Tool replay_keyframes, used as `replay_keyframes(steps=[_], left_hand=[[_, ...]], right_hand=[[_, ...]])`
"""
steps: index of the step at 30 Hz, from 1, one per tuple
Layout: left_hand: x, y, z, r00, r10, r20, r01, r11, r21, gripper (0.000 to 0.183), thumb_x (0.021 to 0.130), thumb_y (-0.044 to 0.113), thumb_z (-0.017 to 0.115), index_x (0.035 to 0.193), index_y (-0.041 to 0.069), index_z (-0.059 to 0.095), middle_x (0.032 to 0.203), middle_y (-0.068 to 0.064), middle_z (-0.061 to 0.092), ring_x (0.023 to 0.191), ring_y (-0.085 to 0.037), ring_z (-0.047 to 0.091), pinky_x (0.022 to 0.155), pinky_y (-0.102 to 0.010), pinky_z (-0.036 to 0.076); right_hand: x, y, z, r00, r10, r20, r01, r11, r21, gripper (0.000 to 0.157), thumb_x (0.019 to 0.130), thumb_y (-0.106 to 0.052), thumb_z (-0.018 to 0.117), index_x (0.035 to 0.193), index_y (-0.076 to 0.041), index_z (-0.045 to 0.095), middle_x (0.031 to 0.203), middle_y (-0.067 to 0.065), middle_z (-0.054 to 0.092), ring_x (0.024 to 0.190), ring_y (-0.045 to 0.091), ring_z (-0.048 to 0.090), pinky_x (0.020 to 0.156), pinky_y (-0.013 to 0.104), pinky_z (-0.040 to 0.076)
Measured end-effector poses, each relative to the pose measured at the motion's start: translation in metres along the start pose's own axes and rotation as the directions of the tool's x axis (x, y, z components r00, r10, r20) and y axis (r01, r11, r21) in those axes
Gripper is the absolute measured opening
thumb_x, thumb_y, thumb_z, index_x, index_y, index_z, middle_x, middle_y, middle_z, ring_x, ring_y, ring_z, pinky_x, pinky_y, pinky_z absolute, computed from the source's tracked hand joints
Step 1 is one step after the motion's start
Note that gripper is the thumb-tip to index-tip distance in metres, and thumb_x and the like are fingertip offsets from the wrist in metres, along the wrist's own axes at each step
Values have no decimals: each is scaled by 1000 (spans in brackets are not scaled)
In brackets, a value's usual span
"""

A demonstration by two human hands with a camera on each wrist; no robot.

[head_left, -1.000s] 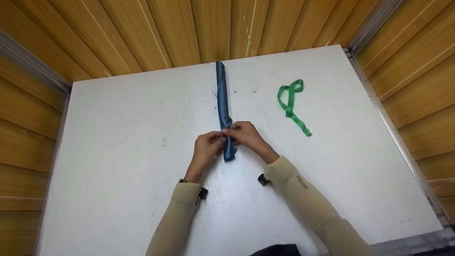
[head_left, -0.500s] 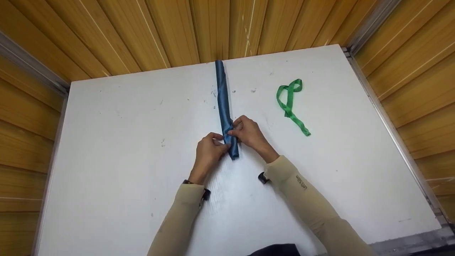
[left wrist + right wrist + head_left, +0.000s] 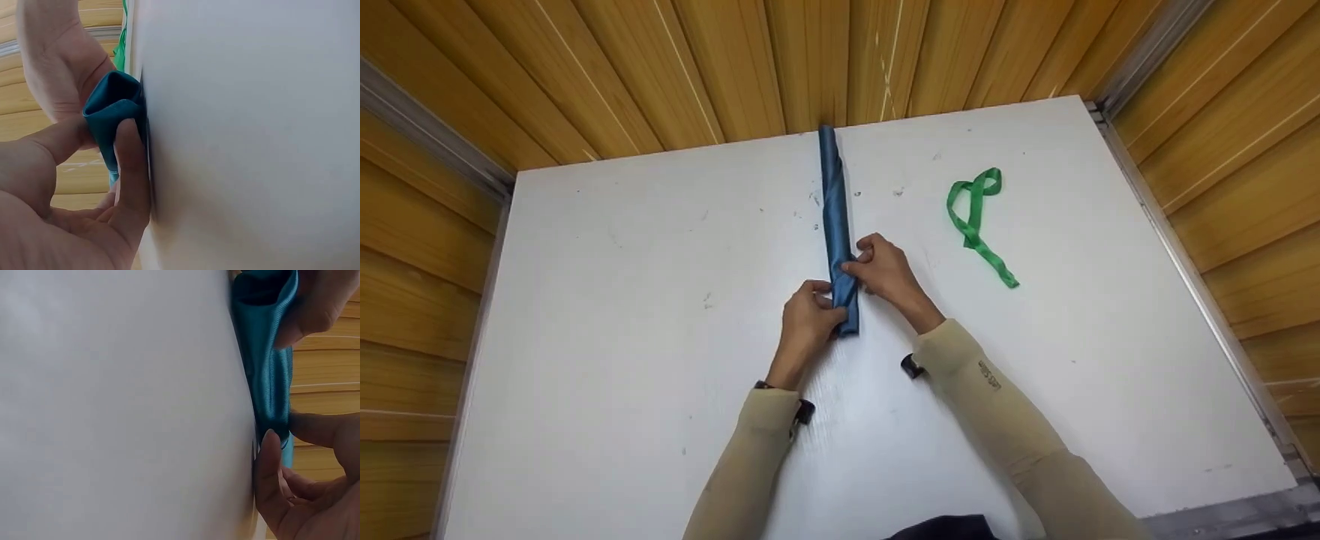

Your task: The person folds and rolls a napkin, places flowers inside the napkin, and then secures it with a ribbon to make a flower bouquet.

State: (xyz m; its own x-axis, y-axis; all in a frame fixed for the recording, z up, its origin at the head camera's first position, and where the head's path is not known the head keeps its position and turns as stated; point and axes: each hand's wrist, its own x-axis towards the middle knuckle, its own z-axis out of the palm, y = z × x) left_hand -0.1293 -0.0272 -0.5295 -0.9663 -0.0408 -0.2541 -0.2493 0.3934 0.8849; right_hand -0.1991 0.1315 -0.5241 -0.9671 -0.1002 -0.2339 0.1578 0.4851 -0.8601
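Note:
A rolled length of shiny teal-blue satin cloth (image 3: 834, 214) lies lengthwise on the white table, its far end near the back edge. My left hand (image 3: 808, 319) pinches the near end between thumb and fingers; in the left wrist view the open, hollow end of the rolled cloth (image 3: 109, 112) shows between them. Slightly farther up the roll, my right hand (image 3: 889, 271) pinches it from the right, thumb on top. Thumb and fingertips of the right hand (image 3: 309, 472) press on both sides of the cloth (image 3: 264, 377) in the right wrist view.
A green ribbon (image 3: 975, 214), loosely looped, lies on the table to the right of the roll. The white table (image 3: 622, 360) is bordered by wood-patterned panels (image 3: 720, 67) at the back and sides, with metal rails (image 3: 1192, 285) along the side edges.
Both hands have moved apart along the roll, the right one farther up, the left toward the near end. The loose flap at the near end is now tucked in and the roll lies straighter.

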Motion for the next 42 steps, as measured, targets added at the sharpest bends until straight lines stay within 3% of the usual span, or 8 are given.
replay_keyframes(steps=[5,9,14,20,29,37,42], left_hand=[[1,2,0,1000,-26,-9,25,996,-81,33,94,12,79,121,-5,67,84,-9,73,62,-18,67,54,-27,54],[5,3,1,999,-34,-18,32,996,-87,32,93,13,82,117,-3,67,79,-8,71,59,-17,66,53,-27,54],[9,4,3,999,-20,-39,21,999,27,35,92,22,85,113,2,65,76,-5,70,56,-15,65,53,-26,49],[2,4,3,1000,15,-11,-13,989,147,43,89,27,88,117,3,66,83,-3,71,69,-17,65,62,-31,47],[3,7,6,995,88,-54,-63,933,354,48,85,32,92,113,4,65,81,-6,69,69,-19,60,63,-36,47],[-1,4,0,1000,10,6,-11,965,262,52,84,32,93,116,3,65,84,-5,71,72,-20,63,67,-36,48],[-2,1,0,1000,17,10,-20,958,287,51,82,28,95,116,3,65,82,-6,71,71,-19,63,66,-35,47]], right_hand=[[4,1,-5,1000,-20,-5,20,1000,2,43,96,-8,79,133,4,61,107,15,67,71,16,62,58,24,53],[9,3,-8,1000,-15,-9,15,1000,22,42,96,-9,80,132,4,62,105,14,68,67,16,63,58,26,54],[12,6,-9,1000,-16,-24,16,999,30,41,97,-10,79,131,4,62,102,13,68,64,15,61,56,26,54],[13,6,-9,999,-6,-41,8,999,35,43,95,-11,82,130,4,62,101,12,66,63,14,61,56,26,55],[18,4,-9,998,34,-54,-31,998,49,44,94,-13,83,130,1,61,101,11,68,64,14,61,53,25,54],[18,8,-10,999,35,-28,-32,996,78,44,95,-15,83,129,0,61,97,9,67,64,15,62,53,26,54],[16,10,-15,999,34,6,-34,994,103,44,97,-19,81,131,0,60,100,10,68,67,16,64,56,27,56]])
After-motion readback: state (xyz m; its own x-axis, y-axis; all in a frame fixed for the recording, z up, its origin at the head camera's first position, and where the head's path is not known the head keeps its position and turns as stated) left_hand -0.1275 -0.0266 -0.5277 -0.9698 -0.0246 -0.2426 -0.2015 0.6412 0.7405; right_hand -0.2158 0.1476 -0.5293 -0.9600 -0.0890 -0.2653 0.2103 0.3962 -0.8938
